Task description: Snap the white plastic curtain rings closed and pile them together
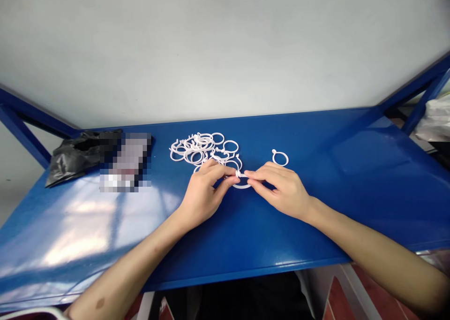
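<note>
Both hands meet over the middle of a blue table (pixel 246 235). My left hand (pixel 206 191) and my right hand (pixel 281 188) each pinch one side of a white plastic ring (pixel 242 185), fingertips closed at its small knob. A heap of several white rings (pixel 204 148) lies just behind my left hand. One single white ring (pixel 280 157) lies apart, behind my right hand.
A crumpled black plastic bag (pixel 72 158) sits at the table's back left, beside a blurred patch. Blue frame bars (pixel 418 97) run up at the back right and back left. A pale wall stands behind the table.
</note>
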{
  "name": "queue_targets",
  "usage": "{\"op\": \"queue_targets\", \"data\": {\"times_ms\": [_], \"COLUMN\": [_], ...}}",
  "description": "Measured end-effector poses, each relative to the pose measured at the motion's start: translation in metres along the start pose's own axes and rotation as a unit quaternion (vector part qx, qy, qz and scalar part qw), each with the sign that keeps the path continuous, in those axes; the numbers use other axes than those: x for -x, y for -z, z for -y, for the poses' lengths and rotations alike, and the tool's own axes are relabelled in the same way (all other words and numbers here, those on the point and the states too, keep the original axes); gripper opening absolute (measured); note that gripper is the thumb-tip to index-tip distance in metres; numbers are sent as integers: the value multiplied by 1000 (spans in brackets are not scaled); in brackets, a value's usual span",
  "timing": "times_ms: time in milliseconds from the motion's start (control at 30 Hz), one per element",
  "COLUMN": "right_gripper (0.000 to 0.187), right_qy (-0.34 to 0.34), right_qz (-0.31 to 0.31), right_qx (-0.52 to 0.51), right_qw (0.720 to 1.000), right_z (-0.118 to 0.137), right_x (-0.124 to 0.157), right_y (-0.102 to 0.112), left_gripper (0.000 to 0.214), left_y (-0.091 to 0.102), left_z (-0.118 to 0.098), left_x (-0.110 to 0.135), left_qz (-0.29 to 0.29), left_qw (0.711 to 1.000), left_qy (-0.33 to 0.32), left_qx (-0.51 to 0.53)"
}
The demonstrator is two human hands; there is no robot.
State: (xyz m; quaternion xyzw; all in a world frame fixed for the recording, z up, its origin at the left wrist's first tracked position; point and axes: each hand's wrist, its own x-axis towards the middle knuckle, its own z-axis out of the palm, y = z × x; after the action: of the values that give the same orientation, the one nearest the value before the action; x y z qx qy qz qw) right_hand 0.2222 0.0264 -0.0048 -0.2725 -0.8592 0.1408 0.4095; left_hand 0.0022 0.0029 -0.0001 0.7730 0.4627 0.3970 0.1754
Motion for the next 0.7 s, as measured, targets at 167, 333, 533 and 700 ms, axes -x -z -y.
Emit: {"op": "queue_targets", "data": {"times_ms": [167,333,533,700], "right_gripper": [14,13,17,21], "right_qy": [48,63,58,-69], "right_qz": [13,36,28,13], "right_qx": [11,23,117,290], "right_qw": [999,997,991,954], "right_z": [4,9,-8,-37], "right_x": [0,4,0,-7], "right_y": [1,2,4,25], "left_gripper": [11,13,6,17], "left_y": [-3,-9,-6,8], "left_z": [-4,-4,7,17], "left_x": [4,7,3,-6], "left_qz": [-3,-6,-8,-97], "left_qw": [1000,998,990,974], "left_qy": [-13,-59,-96,-63], "left_qx": [-3,-14,-107,-194]}}
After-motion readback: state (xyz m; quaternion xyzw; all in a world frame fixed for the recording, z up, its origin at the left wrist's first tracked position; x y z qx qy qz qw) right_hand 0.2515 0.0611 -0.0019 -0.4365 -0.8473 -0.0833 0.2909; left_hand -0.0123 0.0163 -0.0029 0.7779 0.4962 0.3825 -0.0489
